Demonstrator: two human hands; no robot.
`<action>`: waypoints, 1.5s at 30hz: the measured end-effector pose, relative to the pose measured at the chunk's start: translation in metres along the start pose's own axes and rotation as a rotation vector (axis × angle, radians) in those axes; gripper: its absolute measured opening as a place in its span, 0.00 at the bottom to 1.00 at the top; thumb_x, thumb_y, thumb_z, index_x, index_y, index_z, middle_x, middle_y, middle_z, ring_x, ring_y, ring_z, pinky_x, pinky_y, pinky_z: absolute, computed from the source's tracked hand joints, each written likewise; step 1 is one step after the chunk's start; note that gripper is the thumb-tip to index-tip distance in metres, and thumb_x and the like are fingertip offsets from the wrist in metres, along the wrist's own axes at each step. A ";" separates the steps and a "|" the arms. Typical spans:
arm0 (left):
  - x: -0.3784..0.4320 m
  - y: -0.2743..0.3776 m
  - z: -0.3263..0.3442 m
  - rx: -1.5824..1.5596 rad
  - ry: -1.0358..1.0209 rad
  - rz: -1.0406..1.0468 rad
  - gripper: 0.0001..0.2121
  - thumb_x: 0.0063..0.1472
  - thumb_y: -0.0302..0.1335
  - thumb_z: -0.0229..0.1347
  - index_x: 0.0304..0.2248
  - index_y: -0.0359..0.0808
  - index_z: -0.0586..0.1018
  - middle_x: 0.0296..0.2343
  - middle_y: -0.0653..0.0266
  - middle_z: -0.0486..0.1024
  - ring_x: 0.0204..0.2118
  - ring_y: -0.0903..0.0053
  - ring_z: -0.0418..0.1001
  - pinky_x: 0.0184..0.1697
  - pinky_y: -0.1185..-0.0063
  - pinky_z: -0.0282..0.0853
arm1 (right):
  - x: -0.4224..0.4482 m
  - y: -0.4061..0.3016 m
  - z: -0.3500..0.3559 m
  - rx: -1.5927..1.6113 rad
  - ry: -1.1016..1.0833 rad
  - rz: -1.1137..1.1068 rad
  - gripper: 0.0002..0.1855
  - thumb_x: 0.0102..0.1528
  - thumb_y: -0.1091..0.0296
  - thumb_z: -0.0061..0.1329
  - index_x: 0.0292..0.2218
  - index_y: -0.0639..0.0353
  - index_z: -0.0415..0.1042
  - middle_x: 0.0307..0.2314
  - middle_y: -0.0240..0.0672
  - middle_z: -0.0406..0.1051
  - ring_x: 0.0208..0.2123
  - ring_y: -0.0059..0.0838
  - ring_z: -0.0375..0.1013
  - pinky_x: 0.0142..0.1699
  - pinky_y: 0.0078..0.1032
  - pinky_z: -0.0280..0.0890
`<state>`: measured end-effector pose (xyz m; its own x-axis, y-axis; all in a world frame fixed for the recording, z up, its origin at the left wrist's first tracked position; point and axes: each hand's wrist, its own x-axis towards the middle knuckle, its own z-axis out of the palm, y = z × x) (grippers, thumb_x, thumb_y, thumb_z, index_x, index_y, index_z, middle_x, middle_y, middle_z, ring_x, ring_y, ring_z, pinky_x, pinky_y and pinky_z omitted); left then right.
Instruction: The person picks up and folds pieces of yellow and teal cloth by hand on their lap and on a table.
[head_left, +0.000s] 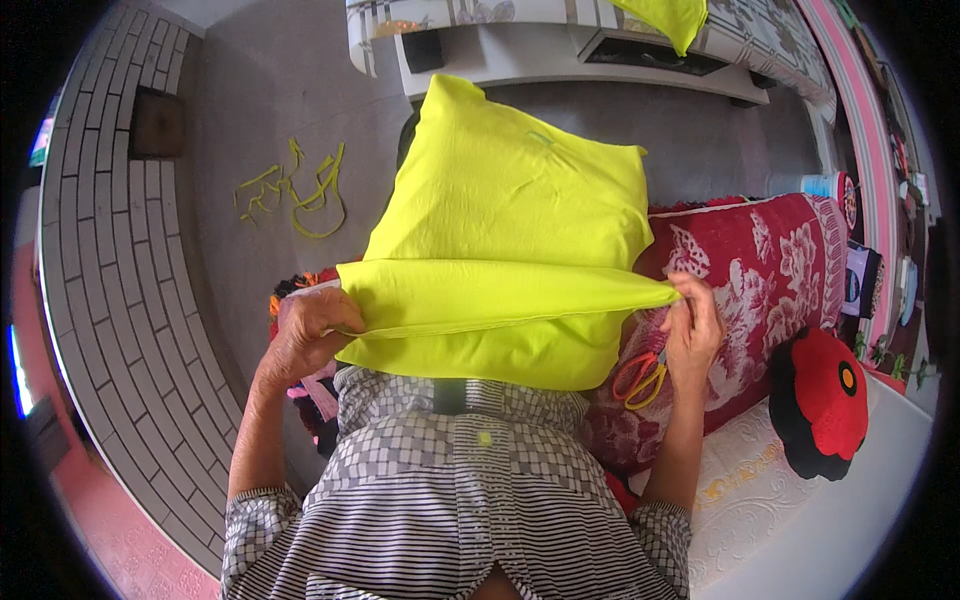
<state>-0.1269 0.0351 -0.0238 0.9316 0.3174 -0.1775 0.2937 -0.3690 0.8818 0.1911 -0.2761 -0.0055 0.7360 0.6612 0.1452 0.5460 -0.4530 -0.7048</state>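
Observation:
A neon yellow cloth (510, 202) lies spread over my lap, with a folded strip of it stretched crosswise near my waist. My left hand (311, 326) pinches the strip's left end, fingers curled over the edge. At the other end, my right hand (694, 322) grips the pointed corner between thumb and fingertips. The band between them is pulled fairly straight, its lower hem showing as a seam-like line. Close below my right hand, a pair of scissors (639, 381) with orange and yellow handles rests on the red patterned cover; its blades are largely hidden.
Yellow fabric scraps (319, 199) lie on the grey floor at left. A red floral cover (757, 277) drapes the seat at right, beside a red and black flower-shaped cushion (821, 405). Ahead stands a low white cabinet (510, 64) with another yellow cloth (671, 19) hanging over it.

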 end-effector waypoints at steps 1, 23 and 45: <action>-0.003 0.001 0.003 -0.008 0.000 -0.024 0.09 0.38 0.14 0.58 0.24 0.33 0.76 0.22 0.62 0.72 0.28 0.70 0.71 0.32 0.78 0.67 | -0.011 -0.009 -0.003 0.125 -0.019 0.126 0.09 0.51 0.84 0.39 0.36 0.66 0.64 0.36 0.43 0.69 0.33 0.32 0.71 0.37 0.26 0.67; 0.180 -0.005 -0.006 0.053 0.273 -0.190 0.26 0.52 0.47 0.53 0.40 0.30 0.74 0.35 0.55 0.74 0.36 0.71 0.73 0.39 0.77 0.68 | 0.126 0.034 0.044 0.157 -0.231 0.401 0.31 0.54 0.48 0.41 0.48 0.67 0.63 0.45 0.45 0.65 0.49 0.35 0.62 0.52 0.26 0.55; 0.200 0.007 -0.011 -0.383 0.481 0.111 0.10 0.58 0.33 0.52 0.34 0.36 0.75 0.25 0.65 0.74 0.27 0.82 0.72 0.31 0.82 0.69 | 0.097 -0.075 -0.004 0.088 0.035 0.018 0.03 0.49 0.77 0.46 0.30 0.63 0.69 0.24 0.29 0.70 0.26 0.15 0.66 0.32 0.14 0.61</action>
<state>0.0588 0.1052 -0.0484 0.7251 0.6858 0.0622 0.0202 -0.1115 0.9936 0.2231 -0.1800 0.0644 0.7596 0.6318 0.1547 0.4962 -0.4091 -0.7658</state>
